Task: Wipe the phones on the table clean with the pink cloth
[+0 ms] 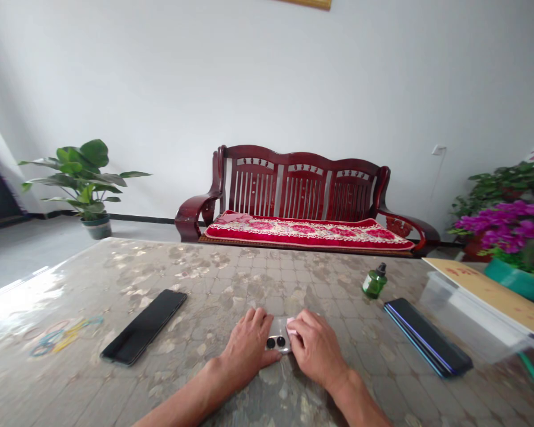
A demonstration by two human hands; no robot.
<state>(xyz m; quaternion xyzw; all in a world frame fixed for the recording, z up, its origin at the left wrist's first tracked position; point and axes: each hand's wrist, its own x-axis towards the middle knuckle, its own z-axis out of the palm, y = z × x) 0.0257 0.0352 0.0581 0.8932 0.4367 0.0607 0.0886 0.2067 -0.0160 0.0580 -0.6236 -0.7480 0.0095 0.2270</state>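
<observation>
A pale, silvery smartphone lies back side up on the table in front of me, with two dark round camera lenses showing. My left hand grips its left side, the fingers at the far end and the thumb by the near edge. My right hand is closed over the phone's right side, pinching a small whitish-pink piece of tissue or cloth against it. Much of the phone is hidden under both hands.
A black phone and coloured rubber bands lie left. To the right are a green dropper bottle, stacked phones, a clear plastic sheet and a flower pot. A wooden bench stands beyond the patterned table.
</observation>
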